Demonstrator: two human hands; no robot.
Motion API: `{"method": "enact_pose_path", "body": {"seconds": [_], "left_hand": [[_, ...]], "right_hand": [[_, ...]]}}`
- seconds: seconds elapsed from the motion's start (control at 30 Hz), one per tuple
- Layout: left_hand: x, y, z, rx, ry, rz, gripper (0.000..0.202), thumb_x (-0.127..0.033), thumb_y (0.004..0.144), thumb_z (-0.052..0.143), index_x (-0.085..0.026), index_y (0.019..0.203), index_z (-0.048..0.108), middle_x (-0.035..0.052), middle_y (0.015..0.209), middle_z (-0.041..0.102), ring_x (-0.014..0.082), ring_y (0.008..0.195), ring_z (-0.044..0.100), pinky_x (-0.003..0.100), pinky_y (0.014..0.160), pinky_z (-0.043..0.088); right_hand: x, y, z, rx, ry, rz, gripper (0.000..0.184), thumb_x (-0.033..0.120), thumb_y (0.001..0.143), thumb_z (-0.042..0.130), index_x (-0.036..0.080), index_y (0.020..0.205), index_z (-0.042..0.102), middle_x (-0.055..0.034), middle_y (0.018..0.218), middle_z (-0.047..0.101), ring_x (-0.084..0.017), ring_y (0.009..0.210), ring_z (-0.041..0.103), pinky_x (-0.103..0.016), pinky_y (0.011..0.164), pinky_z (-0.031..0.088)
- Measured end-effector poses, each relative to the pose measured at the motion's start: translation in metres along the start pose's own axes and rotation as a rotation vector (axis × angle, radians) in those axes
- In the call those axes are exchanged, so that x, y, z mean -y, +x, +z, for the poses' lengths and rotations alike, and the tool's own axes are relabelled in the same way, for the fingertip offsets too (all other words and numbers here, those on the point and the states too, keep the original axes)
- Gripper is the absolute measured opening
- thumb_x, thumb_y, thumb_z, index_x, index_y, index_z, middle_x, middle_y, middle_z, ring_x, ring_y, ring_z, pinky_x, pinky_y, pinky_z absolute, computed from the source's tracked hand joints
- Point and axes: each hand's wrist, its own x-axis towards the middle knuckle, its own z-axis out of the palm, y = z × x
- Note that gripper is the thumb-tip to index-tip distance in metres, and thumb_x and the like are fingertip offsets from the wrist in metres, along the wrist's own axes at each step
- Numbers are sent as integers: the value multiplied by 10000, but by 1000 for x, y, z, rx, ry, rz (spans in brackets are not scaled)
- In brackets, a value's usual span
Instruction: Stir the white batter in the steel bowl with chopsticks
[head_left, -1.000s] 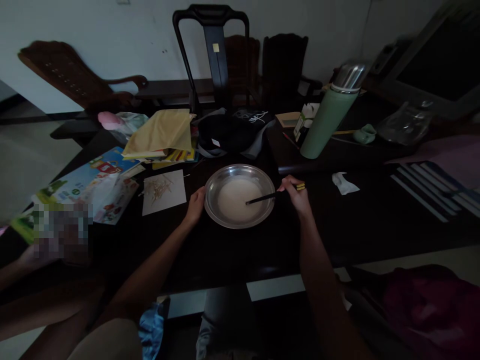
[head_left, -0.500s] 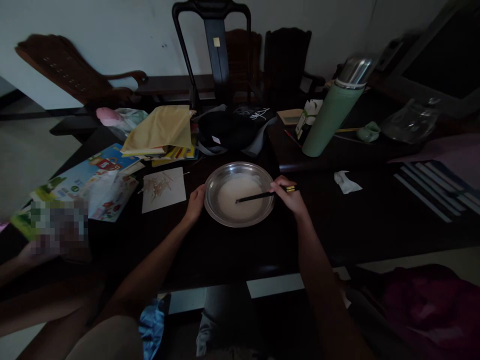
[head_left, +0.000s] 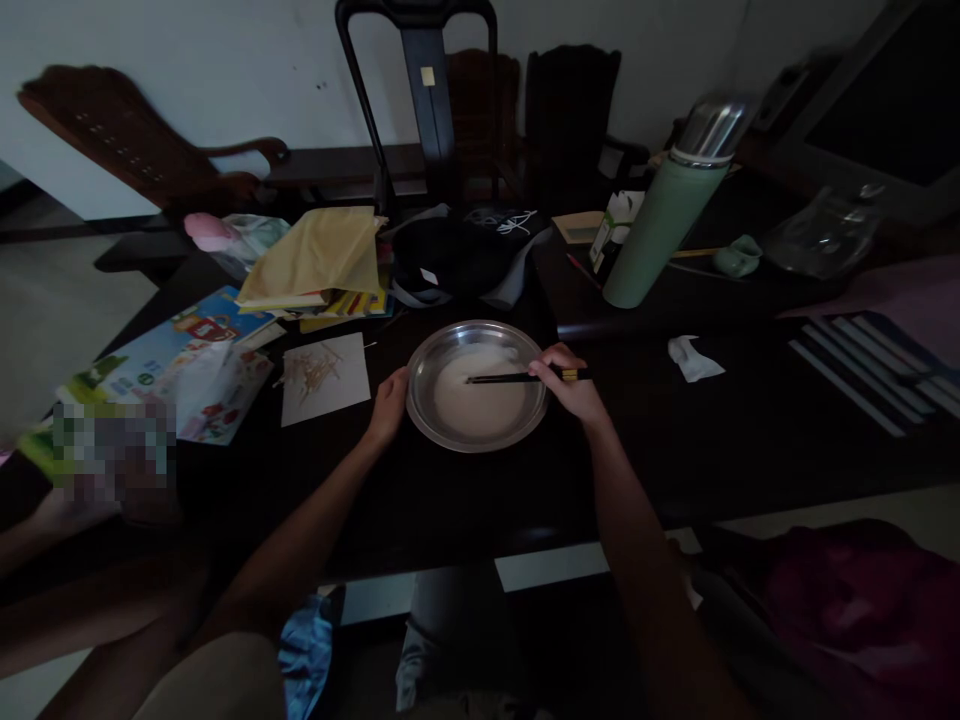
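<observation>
A shallow metal bowl point(head_left: 525, 350) with a pale white mixture point(head_left: 480, 395) in it sits on the dark table in front of me. My right hand point(head_left: 570, 385) is closed on dark chopsticks point(head_left: 510, 378) with yellow ends, their tips lying in the mixture left of the bowl's middle. My left hand point(head_left: 390, 405) rests against the bowl's left rim, fingers curled on it. A white sheet of paper point(head_left: 326, 378) with several thin pale sticks lies just left of that hand.
A green thermos point(head_left: 660, 230) stands at the back right, a crumpled tissue point(head_left: 694, 358) lies right of the bowl. Colourful booklets point(head_left: 187, 360), a yellow cloth point(head_left: 319, 258) and dark fabric point(head_left: 457, 255) crowd the back left. Another person's arm point(head_left: 67, 520) shows at the left edge.
My right hand has swept the chopsticks leftward and slightly away across the mixture. My left hand has stayed on the rim.
</observation>
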Motion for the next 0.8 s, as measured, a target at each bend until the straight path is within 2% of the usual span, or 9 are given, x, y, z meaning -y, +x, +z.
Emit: {"method": "enact_pose_path", "body": {"seconds": [0.13,0.23,0.3,0.37,0.47,0.57,0.6,0.73,0.8], "left_hand": [[-1,-1,0,16,-9,-17,434,-616,816,547,-211,661,536,-25,595,496,145,603,478,261,557,423],[0,-1,-1,20,-23,-17,422,-586,835,559,-215,640,516,-17,586,505,147,603,492,262,562,437],[2,0,-1,18,-37,-8,411,-568,843,568,-214,638,520,-10,589,523,149,604,502,263,565,445],[4,1,-1,10,-38,-12,408,-567,841,567,-213,642,525,-7,594,532,153,613,510,264,565,444],[5,2,-1,5,-35,-33,418,-586,834,546,-214,645,521,-16,594,511,153,612,495,264,560,422],[3,0,-1,16,-36,-34,418,-582,835,539,-212,641,519,-23,602,496,145,604,473,262,566,407],[2,0,-1,18,-36,-32,415,-574,836,543,-211,637,518,-25,603,493,141,600,466,261,568,405],[-2,-2,-1,30,-38,-33,401,-556,839,547,-205,646,524,-33,599,478,129,582,436,256,564,396],[-3,-2,-1,31,-39,-35,401,-559,840,542,-205,652,526,-33,602,480,130,584,436,255,563,397]], "right_hand": [[-2,-2,-12,-160,23,66,434,540,915,587,241,604,625,5,640,564,-180,708,559,-349,741,450],[0,-4,-11,-70,86,98,452,574,906,584,238,607,630,3,664,576,-174,695,577,-345,722,460],[1,-3,-4,25,61,58,423,587,880,619,243,635,647,-6,699,612,-182,714,593,-350,717,464],[2,-1,0,47,8,15,401,587,864,641,247,652,646,-13,717,636,-192,732,596,-357,720,463],[-1,0,-5,-75,-45,11,423,592,882,612,248,636,623,-7,677,615,-194,730,575,-361,737,455],[-3,-4,-15,-193,5,65,473,600,906,565,241,599,603,-1,639,556,-184,700,556,-354,735,455],[-3,-5,-15,-177,29,78,483,603,906,562,239,591,601,0,636,547,-181,690,555,-352,727,456],[1,-3,-2,17,42,31,448,603,886,596,242,624,636,-6,676,603,-181,702,578,-350,713,458],[3,-1,3,31,3,-10,416,582,881,617,244,640,638,-8,693,628,-183,717,586,-352,722,456]]}}
